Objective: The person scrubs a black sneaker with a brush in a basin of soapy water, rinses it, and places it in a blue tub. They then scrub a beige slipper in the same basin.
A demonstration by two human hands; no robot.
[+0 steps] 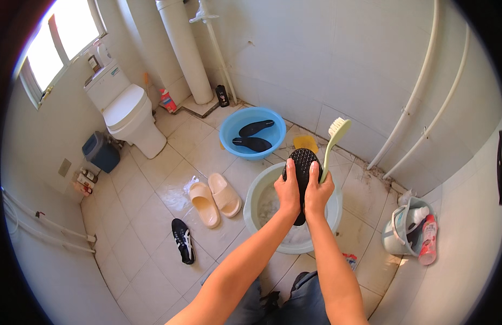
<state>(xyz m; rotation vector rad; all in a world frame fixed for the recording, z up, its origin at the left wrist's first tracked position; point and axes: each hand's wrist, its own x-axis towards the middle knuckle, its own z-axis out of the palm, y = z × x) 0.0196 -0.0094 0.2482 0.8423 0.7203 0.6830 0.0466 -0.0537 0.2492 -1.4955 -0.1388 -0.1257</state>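
Both my hands grip a black shoe (303,162) over a pale basin (251,203) of cloudy, sudsy water. Its studded outsole faces up, and both thumbs press on it. My left hand (288,190) holds the left side. My right hand (318,191) holds the right side and also a pale green scrubbing brush (329,150), whose white bristles point up and left. Beyond, a blue basin (225,140) holds two black insoles (256,128) in water. A black sneaker with white stripes (182,241) lies on the tiled floor at the left.
Beige slippers (205,204) stand left of the pale basin. A bucket (397,231) with bottles is at the right, by the wall. A yellow object (305,143) lies behind the pale basin. A toilet (129,109) and a blue bin (101,152) stand at the upper left.
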